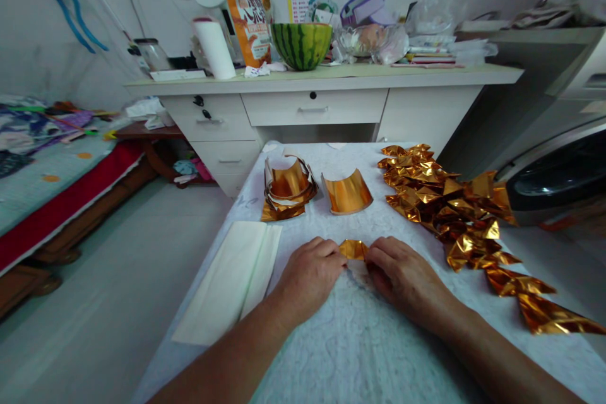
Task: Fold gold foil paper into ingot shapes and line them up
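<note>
Between my two hands is a small piece of gold foil paper (353, 249), partly folded, with a pale underside showing below it. My left hand (315, 271) pinches its left end, fingers bent and closed. The right end is gripped by my right hand (402, 278), its fingers curled over the paper. Just beyond lies a curved gold foil sheet (349, 194). Left of that sits a curled stack of gold foil sheets (287, 186). Folded gold foil pieces (440, 196) are heaped along the right side. White paper sheets (227, 278) lie left of my left hand.
A cloth-covered table (360, 341) carries all of this. Behind it stands a white desk (315, 104) bearing a watermelon half (302, 44), an orange snack bag (246, 19) and a paper roll (214, 48). A bed (57, 177) is at left, a washing machine (553, 164) at right.
</note>
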Tool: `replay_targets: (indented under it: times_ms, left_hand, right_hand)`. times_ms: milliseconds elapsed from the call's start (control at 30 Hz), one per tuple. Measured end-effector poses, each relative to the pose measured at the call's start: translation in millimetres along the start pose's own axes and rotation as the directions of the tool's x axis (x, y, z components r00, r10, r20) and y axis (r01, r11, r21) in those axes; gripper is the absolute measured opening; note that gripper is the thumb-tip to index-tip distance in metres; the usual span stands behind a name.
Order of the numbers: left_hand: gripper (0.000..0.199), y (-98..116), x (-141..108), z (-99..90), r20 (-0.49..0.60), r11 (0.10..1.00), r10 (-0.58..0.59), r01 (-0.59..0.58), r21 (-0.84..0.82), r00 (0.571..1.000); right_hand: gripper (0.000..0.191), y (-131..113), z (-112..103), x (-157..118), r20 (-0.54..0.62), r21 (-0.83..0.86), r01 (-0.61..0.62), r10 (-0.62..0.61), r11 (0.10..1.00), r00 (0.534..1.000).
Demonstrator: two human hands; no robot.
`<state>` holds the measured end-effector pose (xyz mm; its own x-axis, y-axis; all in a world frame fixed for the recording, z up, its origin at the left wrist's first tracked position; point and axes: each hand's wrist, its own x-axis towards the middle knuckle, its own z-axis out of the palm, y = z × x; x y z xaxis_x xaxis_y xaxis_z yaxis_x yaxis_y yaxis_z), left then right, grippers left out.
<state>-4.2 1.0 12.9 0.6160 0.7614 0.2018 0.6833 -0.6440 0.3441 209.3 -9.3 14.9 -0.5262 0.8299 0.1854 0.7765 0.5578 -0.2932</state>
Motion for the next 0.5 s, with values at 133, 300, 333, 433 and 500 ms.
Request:
replay_targets:
  times_ms: [133, 300, 333, 433, 500]
  left_hand:
    - [0.016, -0.5, -1.0, 0.5, -0.005, 0.999, 0.013, -0.013, 0.053, 1.0]
    - [0.015, 2.8, -1.9, -1.6, 0.005, 0.998, -0.032, 0.031, 0.049, 0.999]
    - [0.015, 3.2, -1.9, -1.7, 0.008, 0.999, -0.04, 0.04, 0.037, 0.999]
    - [0.012, 3.0, -1.4, -1.4, 0.011, 0.998, -0.06, 0.06, -0.034, 0.998]
    - [0.008, 1.9, -0.8, -0.3, 0.008, 0.994, -0.067, 0.067, -0.084, 0.998]
  right_hand:
    - [0.015, -0.3, -1.0, 0.7, 0.033, 0.019, -0.006, 0.006, 1.0, 0.999]
    - [0.021, 3.1, -1.0, -0.4, 0.038, 0.096, -0.029, 0.026, 0.995, 0.999]
    - [0.021, 3.9, -0.6, -0.7, 0.03, 0.113, -0.03, 0.026, 0.993, 0.999]
    - [0.019, 5.3, 0.4, -1.0, 0.006, 0.148, -0.032, 0.032, 0.988, 0.999]
    - [0.017, 5.0, 0.5, -0.9, -0.006, 0.157, -0.031, 0.032, 0.987, 0.999]
